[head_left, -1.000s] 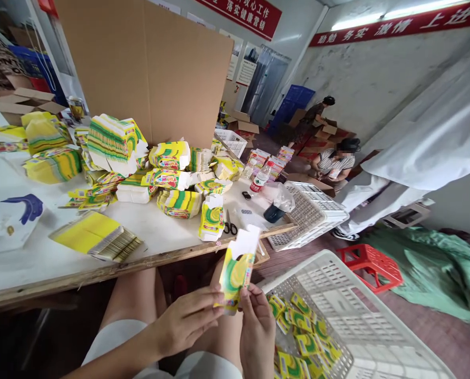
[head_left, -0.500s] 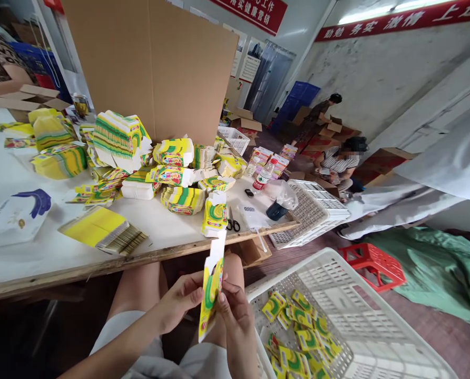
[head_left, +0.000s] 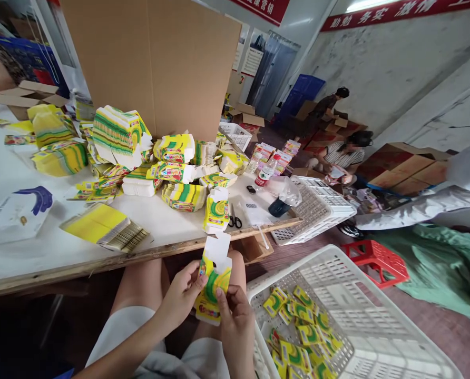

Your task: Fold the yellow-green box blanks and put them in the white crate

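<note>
Over my lap I hold a small yellow-and-green printed carton [head_left: 214, 279] with a white top flap standing up. My left hand [head_left: 179, 300] pinches its left edge with thumb and fingers. My right hand [head_left: 235, 321] grips its lower right side, thumb on the front face. Just to the right, a white plastic basket [head_left: 349, 295] holds several folded cartons of the same print [head_left: 298, 337]. On the table edge above my hands stands one upright carton [head_left: 216, 210], behind it heaps of flat carton blanks [head_left: 118, 137].
A white-topped table [head_left: 41, 258] carries a yellow stack of flat cards [head_left: 100, 226], scissors [head_left: 234, 221], a water bottle [head_left: 264, 173], a white bag [head_left: 13, 213]. A cardboard sheet [head_left: 152, 63] stands behind. Another white crate [head_left: 317, 208], red stool [head_left: 377, 260], green cloth [head_left: 444, 268]. A person sits among boxes [head_left: 345, 155].
The carton has turned from edge-on to facing me and sits lower between my hands. My view has shifted slightly right and down.
</note>
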